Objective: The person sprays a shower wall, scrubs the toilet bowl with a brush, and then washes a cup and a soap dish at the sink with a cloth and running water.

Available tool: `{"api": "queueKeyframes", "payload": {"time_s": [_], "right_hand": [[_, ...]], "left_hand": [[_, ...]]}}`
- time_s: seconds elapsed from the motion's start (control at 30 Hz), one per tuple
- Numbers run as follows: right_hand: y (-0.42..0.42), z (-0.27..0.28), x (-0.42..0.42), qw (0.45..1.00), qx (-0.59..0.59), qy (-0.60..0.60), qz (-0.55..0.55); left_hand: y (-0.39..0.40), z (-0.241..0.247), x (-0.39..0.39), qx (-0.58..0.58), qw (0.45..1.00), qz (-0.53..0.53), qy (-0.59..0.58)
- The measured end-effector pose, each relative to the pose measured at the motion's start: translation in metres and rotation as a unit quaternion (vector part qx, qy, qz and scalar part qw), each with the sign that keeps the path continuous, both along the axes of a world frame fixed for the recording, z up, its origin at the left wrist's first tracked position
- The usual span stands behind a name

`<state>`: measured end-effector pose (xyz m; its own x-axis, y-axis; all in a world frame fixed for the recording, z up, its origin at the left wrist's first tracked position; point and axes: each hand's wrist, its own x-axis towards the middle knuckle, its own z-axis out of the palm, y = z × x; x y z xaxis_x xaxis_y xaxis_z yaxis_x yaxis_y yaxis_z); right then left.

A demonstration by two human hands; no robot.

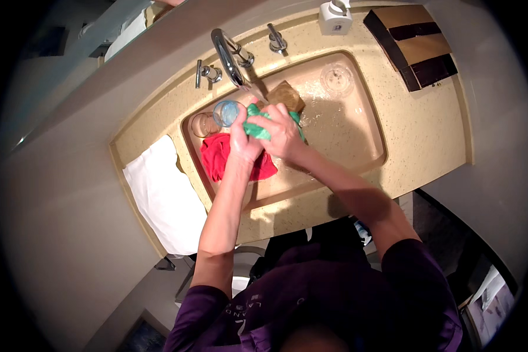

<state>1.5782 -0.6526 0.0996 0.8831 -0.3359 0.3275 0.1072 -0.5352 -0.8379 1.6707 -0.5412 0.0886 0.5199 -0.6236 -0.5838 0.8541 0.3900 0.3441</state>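
Both hands are over a rectangular sink [347,127], under the chrome faucet [229,57], from which water runs. My right hand [281,132] grips a green cloth [257,127]. My left hand [244,138] meets the same cloth from the left; its fingers are partly hidden. A blue-tinted drinking glass [226,113] is right beside my left thumb; whether the hand touches it I cannot tell. Left of it a clear glass [204,125] lies in the sink. A red cloth [215,154] lies beneath my left wrist. Behind my right hand is a brown, angular item [287,97].
A round clear glass item [337,80] is in the sink's back right corner. Faucet handles [209,73] flank the spout. A white pump bottle [335,20] and a brown-and-black box [416,44] stand behind right. A white towel [165,198] covers the left counter.
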Motion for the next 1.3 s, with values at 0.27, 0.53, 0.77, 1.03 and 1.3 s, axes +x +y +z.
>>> {"api": "queueKeyframes", "payload": {"time_s": [0.27,0.53,0.77,1.03,1.3], "right_hand": [[-0.057,-0.066,0.036,0.944,-0.099,0.282,-0.139],[-0.006,-0.04,0.018,0.988,-0.064,0.129,-0.063],[-0.038,-0.049,0.04,0.971,-0.071,0.206,-0.095],[0.003,-0.009,-0.019,0.998,-0.02,0.054,-0.017],[-0.03,-0.04,0.017,0.981,-0.069,0.162,-0.077]], "left_hand": [[0.0,0.019,-0.037,0.045,0.999,-0.022,0.02],[0.025,0.008,-0.023,0.039,0.999,-0.001,0.023],[0.031,0.039,-0.034,0.047,0.999,-0.013,-0.024],[0.022,0.017,-0.025,0.062,0.997,0.013,-0.05],[0.036,0.047,-0.048,0.044,0.999,0.004,-0.012]]}}
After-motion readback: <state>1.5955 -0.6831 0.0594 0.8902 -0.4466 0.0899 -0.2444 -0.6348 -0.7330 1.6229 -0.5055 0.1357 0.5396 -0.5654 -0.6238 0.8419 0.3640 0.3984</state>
